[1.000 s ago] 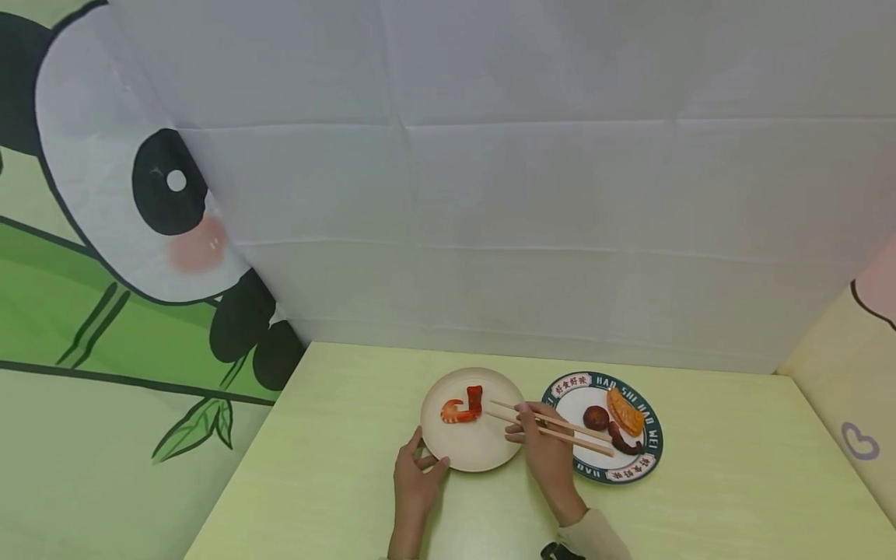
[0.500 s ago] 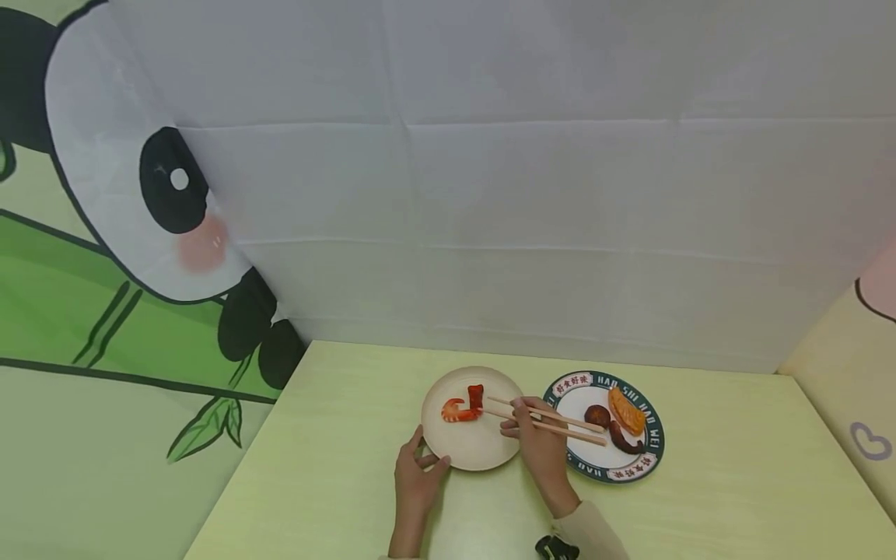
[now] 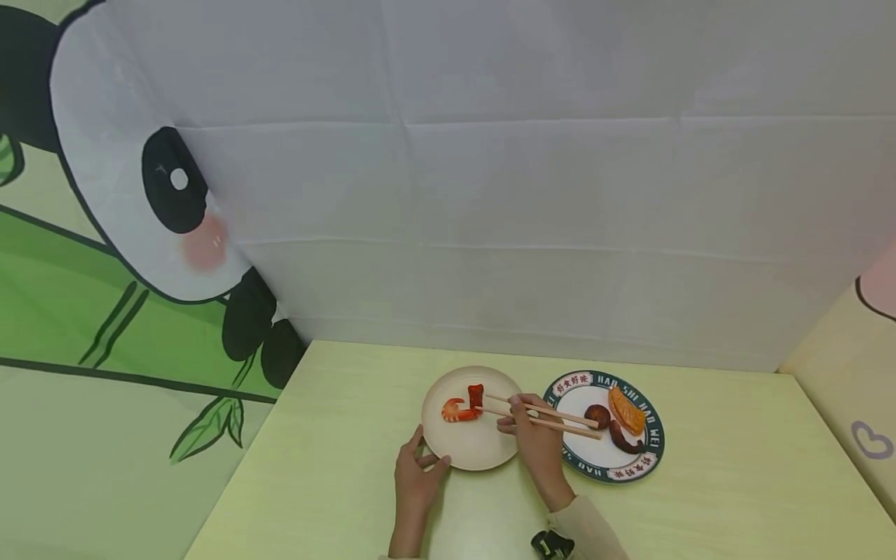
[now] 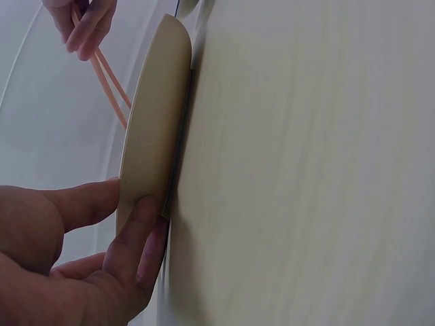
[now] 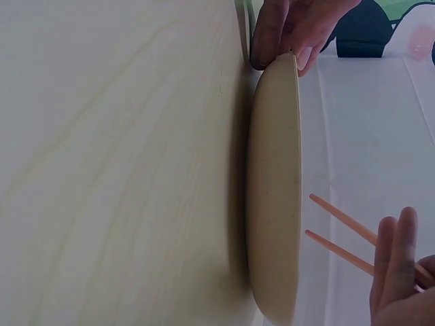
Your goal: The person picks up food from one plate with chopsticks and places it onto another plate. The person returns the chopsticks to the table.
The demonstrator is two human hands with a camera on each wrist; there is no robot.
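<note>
1. From where I stand, the light is soft and muted; the back wall [image 3: 490,194] looks dull grey, its creases faintly shaded.
2. The table [image 3: 315,467] is brighter, with a pale sheen toward the near edge.
3. Seen from both wrists, everything turns dimmer and cooler, and a dark, soft-edged shadow hugs the underside of the beige plate [image 5: 275,183].
4. The right hand [image 4: 85,24] looks slightly soft from the left wrist.
5. Lettering on the green-rimmed plate [image 3: 654,445] is readable.
</note>
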